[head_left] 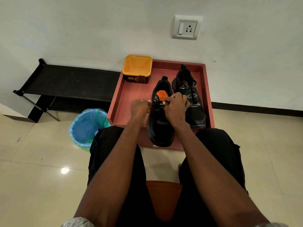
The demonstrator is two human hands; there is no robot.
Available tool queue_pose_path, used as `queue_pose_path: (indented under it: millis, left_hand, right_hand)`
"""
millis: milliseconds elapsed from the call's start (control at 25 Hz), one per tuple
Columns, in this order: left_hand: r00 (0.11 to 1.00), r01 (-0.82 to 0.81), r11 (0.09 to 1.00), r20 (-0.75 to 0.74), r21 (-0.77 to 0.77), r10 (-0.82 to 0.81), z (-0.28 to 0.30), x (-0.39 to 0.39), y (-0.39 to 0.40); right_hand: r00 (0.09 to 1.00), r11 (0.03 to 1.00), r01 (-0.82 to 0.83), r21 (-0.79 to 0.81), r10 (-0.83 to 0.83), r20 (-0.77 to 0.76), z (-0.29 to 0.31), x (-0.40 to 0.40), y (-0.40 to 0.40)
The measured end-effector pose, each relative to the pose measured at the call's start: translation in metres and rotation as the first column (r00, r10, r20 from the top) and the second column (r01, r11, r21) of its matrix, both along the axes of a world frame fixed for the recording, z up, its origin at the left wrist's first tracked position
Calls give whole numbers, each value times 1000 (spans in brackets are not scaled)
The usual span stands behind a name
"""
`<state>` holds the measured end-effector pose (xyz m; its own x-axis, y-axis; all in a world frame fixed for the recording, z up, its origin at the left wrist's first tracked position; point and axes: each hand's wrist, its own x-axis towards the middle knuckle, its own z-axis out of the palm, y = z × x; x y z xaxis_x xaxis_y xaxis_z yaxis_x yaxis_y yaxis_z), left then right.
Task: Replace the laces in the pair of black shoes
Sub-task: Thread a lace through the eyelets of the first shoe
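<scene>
Two black shoes stand in a red tray point(131, 95) on the floor, toes toward me. The near shoe point(161, 128) has an orange insole and sits left of the other shoe point(193, 102), which is laced with a black lace. My left hand point(140, 107) grips the left side of the near shoe by its eyelets. My right hand point(175, 107) has its fingers curled over the tongue area and pinches a black lace point(162, 104) there. The lace is mostly hidden under my fingers.
An orange-rimmed plastic tub point(137, 68) stands in the tray's far left corner. A blue bin with a green liner point(87, 126) sits left of my knee. A black low rack point(65, 82) lines the wall at left. A wall socket point(186, 27) is above.
</scene>
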<state>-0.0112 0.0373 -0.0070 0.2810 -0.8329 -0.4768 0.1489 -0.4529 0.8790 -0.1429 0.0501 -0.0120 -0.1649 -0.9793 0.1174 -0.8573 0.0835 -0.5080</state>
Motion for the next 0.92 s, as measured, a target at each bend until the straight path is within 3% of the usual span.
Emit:
queue_pose_path:
  millis: [320, 720, 920]
  left_hand:
    - [998, 47, 999, 34, 11, -47, -6, -8, -2]
    - [988, 134, 991, 75, 11, -135, -9, -7, -4]
    - [988, 137, 991, 71, -1, -136, -7, -7, -2]
  right_hand:
    - [999, 1000, -13, 20, 14, -52, -1, 5, -6]
    - [988, 995, -45, 87, 32, 150, -8, 3, -19]
    - [986, 995, 13, 99, -29, 165, -9, 4, -17]
